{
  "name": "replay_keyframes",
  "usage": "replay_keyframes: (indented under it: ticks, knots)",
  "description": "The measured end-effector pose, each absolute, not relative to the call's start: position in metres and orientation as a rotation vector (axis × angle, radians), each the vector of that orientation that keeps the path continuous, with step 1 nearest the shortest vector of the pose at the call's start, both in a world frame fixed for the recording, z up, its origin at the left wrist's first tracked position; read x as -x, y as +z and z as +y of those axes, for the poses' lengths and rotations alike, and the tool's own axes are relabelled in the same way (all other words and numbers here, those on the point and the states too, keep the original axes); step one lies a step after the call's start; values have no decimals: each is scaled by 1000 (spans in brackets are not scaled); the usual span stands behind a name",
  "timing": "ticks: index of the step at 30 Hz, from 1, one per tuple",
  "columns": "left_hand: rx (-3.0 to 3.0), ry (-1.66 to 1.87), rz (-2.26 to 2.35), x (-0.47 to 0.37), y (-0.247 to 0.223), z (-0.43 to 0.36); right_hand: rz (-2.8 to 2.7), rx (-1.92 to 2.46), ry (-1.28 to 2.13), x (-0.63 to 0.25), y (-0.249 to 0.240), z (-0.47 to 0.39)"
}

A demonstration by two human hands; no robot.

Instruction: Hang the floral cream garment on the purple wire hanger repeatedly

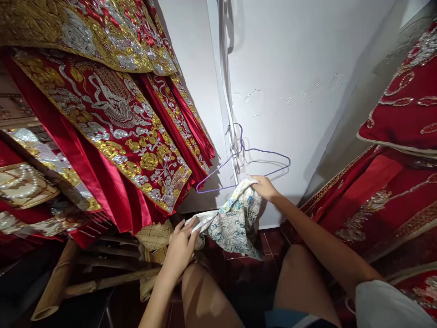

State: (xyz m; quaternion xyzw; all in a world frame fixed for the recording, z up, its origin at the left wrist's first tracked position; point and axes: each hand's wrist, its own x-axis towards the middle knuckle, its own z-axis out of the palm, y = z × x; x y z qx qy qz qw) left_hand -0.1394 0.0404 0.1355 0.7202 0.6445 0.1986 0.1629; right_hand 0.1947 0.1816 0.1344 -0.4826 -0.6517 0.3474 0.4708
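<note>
A patterned cloth garment (235, 228), cream with green and blue print, hangs between my two hands. My left hand (182, 241) pinches its pale, gathered end at the lower left. Higher up and to the right, my right hand (264, 187) grips the bunched top edge, with the fingers partly behind the fabric. Just above the garment, a purple wire hanger (269, 151) hangs by its hook from a white strip on the wall. Neither hand visibly holds the hanger, and its lower bar passes close to the top of the cloth.
Red embroidered garments with gold and silver sequins (119, 105) hang at the left. More red beaded cloth (406, 114) is at the right. Bamboo poles (56, 282) stand at the lower left. Behind the hanger is a white wall (290, 59), above a red tiled floor (269, 243).
</note>
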Motion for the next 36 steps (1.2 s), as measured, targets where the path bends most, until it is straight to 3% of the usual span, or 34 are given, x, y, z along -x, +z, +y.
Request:
replay_keyframes:
  ticks: [5,12,18,21,26,30,36]
  knots:
    - [-1969,948,1714,125,142,68,-1586,1205,864,-223,143,154]
    - [-2004,1228,1631,98,183,111,-1598,1236,821,-234,155,140]
    - [-2039,891,2055,85,228,129,-1548,1228,912,-225,158,132]
    - [-2182,942,1858,70,238,135,-1515,1259,938,-218,154,131]
    - [-2348,1171,1313,39,242,135,-1491,1186,978,-208,144,129]
    - [-2330,1341,1274,43,238,137,-1506,1170,947,-212,144,127]
    - [-1824,1706,1249,90,216,135,-1527,1276,793,-231,150,133]
